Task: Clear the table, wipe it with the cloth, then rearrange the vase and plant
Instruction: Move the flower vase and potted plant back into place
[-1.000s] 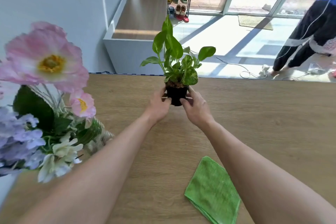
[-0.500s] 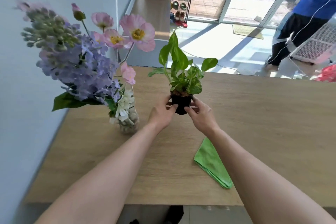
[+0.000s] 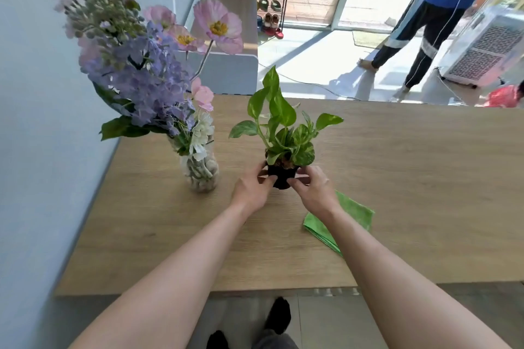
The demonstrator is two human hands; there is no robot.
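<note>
Both hands hold the small black pot of the plant (image 3: 283,133) on the wooden desk (image 3: 397,178): left hand (image 3: 252,188) on the pot's left side, right hand (image 3: 313,191) on its right, fingers wrapped round it, pot upright. Clear vase (image 3: 200,171) with pebbles and pink, purple and white flowers stands just left of the plant, near the desk's left edge by the wall. Folded green cloth (image 3: 354,212) lies flat on the desk, right of the plant, partly under the right forearm; a second person's legs (image 3: 411,45) show on the floor past the desk.
</note>
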